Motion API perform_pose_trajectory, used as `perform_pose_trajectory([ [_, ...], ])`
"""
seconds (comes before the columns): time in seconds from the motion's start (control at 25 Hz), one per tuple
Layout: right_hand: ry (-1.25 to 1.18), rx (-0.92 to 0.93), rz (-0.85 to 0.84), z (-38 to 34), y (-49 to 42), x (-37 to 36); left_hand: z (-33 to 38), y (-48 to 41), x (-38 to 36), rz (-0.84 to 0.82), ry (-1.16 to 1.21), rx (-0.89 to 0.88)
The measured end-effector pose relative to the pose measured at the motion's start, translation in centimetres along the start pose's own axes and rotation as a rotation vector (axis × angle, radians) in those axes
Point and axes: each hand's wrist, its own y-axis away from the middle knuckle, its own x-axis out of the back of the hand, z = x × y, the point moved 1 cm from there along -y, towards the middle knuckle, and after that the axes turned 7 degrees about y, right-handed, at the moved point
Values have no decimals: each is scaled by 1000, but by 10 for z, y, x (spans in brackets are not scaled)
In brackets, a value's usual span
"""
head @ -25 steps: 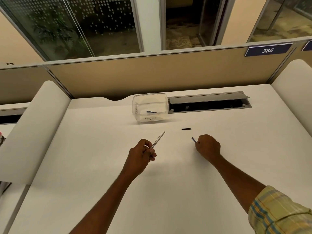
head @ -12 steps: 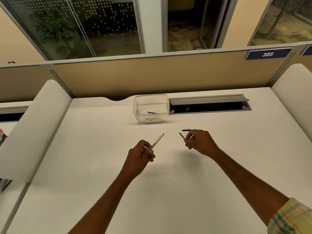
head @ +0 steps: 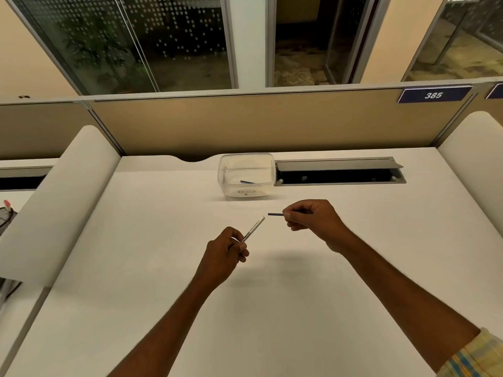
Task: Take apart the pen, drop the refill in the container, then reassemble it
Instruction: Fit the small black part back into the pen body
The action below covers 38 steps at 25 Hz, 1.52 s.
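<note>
Desk, sign "385" | container "RECYCLE" | left hand grips pen barrel | right hand pinches dark piece, possibly refill

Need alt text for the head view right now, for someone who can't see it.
Over a white desk, the left hand holds a white pen barrel angled up toward the right hand, which pinches a short dark pen piece pointing at the barrel's open end. Behind them stands a clear container labelled "recycle", with a thin dark refill inside.

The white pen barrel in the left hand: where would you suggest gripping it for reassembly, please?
Grip the white pen barrel at its lower end, from below as the left hand does; it tilts up-right, leaving its open tip free toward the dark piece.
</note>
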Motion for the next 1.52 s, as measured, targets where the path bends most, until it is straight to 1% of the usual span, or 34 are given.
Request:
perform_pose_trajectory([
  [0.2, -9, 21, -42, -10, 3, -5, -2, 4, 0, 3, 1, -1],
  [0.64, 35, 1, -80, -10, 7, -5, 1, 10, -1, 30, -1, -11],
  [0.84, 153, 19, -81, -12, 7, -4, 4, 14, -1, 21, -51, -34],
  [1.08, 321, 26, -120, -20, 10, 1, 6, 20, 1, -5, -150, -65],
  [1.28, 379, 41, -138, -29, 12, -7, 8, 21, -3, -17, -134, -64],
  [1.52, 376, 64, -142, -34, 18, -25, 8, 21, -11, -30, -106, -80],
])
